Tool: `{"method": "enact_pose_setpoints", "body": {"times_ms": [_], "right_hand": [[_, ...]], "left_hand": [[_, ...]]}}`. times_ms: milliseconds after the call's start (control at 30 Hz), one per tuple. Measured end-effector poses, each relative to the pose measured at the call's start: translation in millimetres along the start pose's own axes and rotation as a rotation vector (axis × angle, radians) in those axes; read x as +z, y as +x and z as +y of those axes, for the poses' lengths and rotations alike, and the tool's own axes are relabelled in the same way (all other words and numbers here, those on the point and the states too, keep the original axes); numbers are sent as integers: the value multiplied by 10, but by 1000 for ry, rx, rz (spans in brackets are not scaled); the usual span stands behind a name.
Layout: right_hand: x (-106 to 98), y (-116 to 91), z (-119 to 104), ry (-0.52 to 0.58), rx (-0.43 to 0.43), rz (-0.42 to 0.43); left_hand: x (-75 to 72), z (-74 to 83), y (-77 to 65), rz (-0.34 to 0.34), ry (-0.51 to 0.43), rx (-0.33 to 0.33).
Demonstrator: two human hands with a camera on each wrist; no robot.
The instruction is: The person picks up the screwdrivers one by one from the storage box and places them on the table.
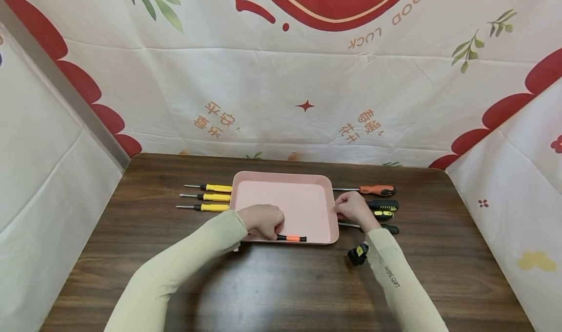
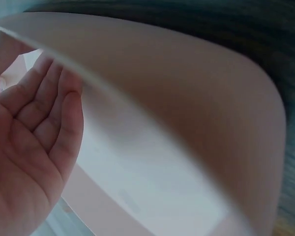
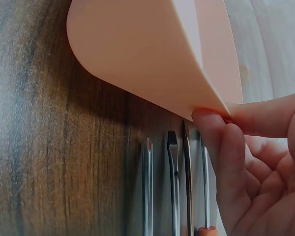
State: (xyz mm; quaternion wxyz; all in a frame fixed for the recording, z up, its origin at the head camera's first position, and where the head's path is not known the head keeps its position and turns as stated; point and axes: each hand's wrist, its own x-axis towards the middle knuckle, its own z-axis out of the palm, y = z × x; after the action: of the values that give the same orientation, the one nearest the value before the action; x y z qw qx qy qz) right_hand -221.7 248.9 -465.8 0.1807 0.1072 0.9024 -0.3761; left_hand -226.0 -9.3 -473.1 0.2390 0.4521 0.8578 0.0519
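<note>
In the head view a pink tray (image 1: 285, 177) sits toward the back of the table. My left hand (image 1: 263, 221) reaches over its front wall, with fingers bent around the dark part of an orange-and-black screwdriver (image 1: 292, 238) just inside the rim. In the left wrist view the left palm (image 2: 32, 152) faces the camera beside the tray wall (image 2: 187, 73); the fingertips pass behind the rim and the screwdriver is hidden. My right hand (image 1: 352, 208) pinches the tray's right rim between thumb and finger, seen closely in the right wrist view (image 3: 255, 167).
Several screwdrivers lie right of the tray, including one with an orange handle (image 1: 375, 190) and one with a black handle (image 1: 383, 205). Yellow-handled screwdrivers (image 1: 215, 197) line the left side. A printed white cloth (image 1: 263, 88) hangs behind the table (image 1: 281, 293).
</note>
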Motion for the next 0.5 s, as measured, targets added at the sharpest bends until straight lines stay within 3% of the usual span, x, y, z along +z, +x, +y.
{"method": "enact_pose_setpoints", "body": {"times_ms": [200, 500], "right_hand": [[6, 3, 7, -2, -5, 2], [2, 6, 1, -2, -2, 0]], "left_hand": [[10, -10, 13, 42, 31, -1], [25, -80, 26, 39, -68, 34]]}}
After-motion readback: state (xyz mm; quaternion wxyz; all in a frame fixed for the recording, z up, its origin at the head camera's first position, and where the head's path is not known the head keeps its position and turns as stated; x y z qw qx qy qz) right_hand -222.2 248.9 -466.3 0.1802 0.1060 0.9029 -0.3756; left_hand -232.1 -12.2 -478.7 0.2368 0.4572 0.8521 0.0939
